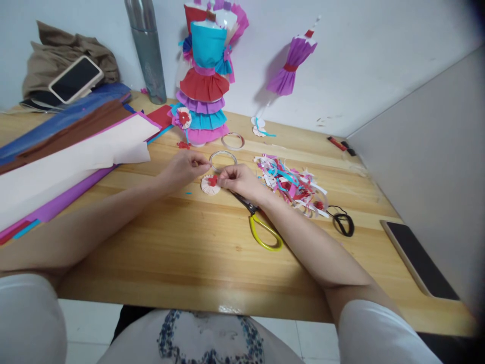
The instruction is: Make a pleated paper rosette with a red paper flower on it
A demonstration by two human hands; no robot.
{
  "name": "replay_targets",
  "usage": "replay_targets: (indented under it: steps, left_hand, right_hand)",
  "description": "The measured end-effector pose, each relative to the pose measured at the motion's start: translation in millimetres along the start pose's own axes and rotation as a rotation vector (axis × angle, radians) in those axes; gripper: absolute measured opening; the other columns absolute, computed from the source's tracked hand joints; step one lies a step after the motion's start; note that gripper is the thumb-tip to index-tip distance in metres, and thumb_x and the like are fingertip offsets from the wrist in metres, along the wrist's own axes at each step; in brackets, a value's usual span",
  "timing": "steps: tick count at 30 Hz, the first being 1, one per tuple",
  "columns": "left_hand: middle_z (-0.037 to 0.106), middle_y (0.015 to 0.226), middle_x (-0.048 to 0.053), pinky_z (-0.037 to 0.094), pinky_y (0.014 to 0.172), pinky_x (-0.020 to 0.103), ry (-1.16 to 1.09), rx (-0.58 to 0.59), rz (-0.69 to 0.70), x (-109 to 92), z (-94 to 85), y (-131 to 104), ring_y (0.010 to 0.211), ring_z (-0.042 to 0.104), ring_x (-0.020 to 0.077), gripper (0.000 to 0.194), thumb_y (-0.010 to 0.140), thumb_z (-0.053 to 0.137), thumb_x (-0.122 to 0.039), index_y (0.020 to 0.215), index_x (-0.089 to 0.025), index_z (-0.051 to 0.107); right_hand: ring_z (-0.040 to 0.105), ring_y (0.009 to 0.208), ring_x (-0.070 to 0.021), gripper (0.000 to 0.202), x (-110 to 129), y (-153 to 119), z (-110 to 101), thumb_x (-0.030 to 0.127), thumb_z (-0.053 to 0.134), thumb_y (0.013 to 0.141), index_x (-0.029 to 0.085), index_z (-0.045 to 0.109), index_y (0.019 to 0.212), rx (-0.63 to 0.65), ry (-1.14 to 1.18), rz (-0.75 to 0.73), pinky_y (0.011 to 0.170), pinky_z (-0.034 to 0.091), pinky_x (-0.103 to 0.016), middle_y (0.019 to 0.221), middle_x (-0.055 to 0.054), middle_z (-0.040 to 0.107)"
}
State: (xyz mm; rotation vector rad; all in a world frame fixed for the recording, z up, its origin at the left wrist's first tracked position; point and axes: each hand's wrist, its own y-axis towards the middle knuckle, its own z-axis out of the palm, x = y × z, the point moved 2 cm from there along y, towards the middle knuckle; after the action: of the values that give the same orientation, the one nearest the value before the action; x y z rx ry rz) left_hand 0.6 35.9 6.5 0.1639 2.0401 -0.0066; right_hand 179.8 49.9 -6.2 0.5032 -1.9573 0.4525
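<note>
My right hand (239,180) has its fingers pinched at a small red paper piece (212,180), which lies on a round pleated white paper rosette (209,189) on the table. My left hand (188,167) is just up and left of the rosette, thumb and forefinger closed together beside a tape ring (223,160); anything between those fingertips is too small to make out. Under my right hand and wrist lie scissors with yellow handles (266,244), their blades partly covered. A layered, colourful paper dress (204,88) stands behind my hands.
Paper scraps (290,182) are heaped right of my right hand, near a black cord (343,224). Coloured paper sheets (76,151) lie at left. A bottle (147,60) and a small purple paper dress (291,65) stand behind. A phone (420,260) lies at right.
</note>
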Motion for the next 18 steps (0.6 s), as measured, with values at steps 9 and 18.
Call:
replay_targets:
  steps: [9, 18]
  left_hand:
    - [0.047, 0.05, 0.0, 0.022, 0.043, 0.026, -0.26, 0.315, -0.261, -12, 1.5, -11, 0.042, 0.036, 0.0087, 0.045, 0.088, 0.048, -0.052, 0.072, -0.014, 0.067]
    - [0.042, 0.041, -0.005, 0.019, 0.042, 0.022, -0.28, 0.365, -0.238, -16, 8.0, -13, 0.039, 0.031, 0.0054, 0.017, 0.07, 0.069, -0.024, 0.059, -0.016, 0.06]
  right_hand:
    - [0.039, 0.052, -0.0073, 0.026, 12, -11, -14, 0.038, 0.072, 0.068, 0.014, 0.061, 0.069, 0.109, 0.112, -0.1, 0.053, 0.03, -0.024, 0.056, 0.004, 0.049]
    - [0.041, 0.054, -0.0073, 0.026, 19, -15, -15, 0.038, 0.072, 0.069, 0.014, 0.06, 0.069, 0.118, 0.116, -0.119, 0.052, 0.031, -0.023, 0.059, 0.004, 0.052]
